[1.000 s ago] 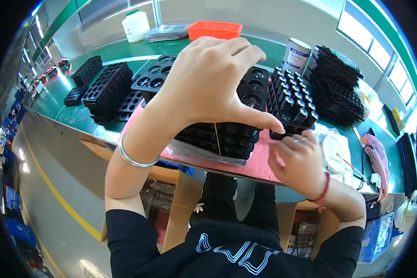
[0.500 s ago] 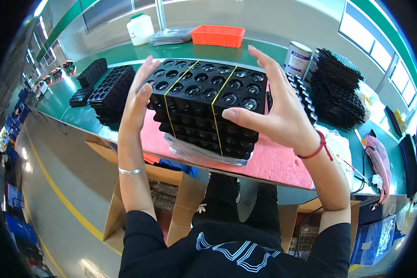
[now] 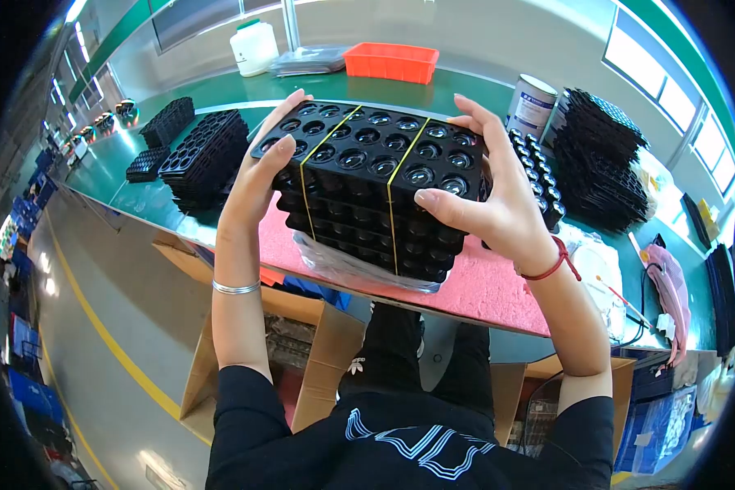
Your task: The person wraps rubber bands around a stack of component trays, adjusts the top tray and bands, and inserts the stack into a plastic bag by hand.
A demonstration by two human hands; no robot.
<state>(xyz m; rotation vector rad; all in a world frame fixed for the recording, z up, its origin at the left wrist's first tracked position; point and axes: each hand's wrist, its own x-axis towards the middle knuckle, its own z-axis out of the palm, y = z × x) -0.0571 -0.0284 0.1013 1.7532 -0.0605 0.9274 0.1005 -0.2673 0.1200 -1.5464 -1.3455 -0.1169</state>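
Observation:
A stack of black plastic trays (image 3: 359, 200) with shiny round glass-like pieces in the top cups stands in front of me. Two thin yellow bands run over its top and down its front. At the left end, my left hand (image 3: 263, 175) has its thumb on the top edge and its fingers along the far side. My right hand (image 3: 506, 200) clasps the opposite end, thumb at the near corner and fingers over the back. Clear plastic film (image 3: 363, 263) shows beneath the stack, above a pink foam mat (image 3: 502, 298).
Black trays (image 3: 200, 159) are piled at left, with a taller pile (image 3: 600, 167) at right. A small tray of round pieces (image 3: 535, 175) sits beside my right hand. Behind are a white jug (image 3: 253, 49), red bin (image 3: 392, 64) and can (image 3: 533, 106). Cardboard boxes (image 3: 331, 359) stand below.
Both hands have closed in on the ends of the tray stack; before, their fingers were raised and spread around it. The view has shifted slightly.

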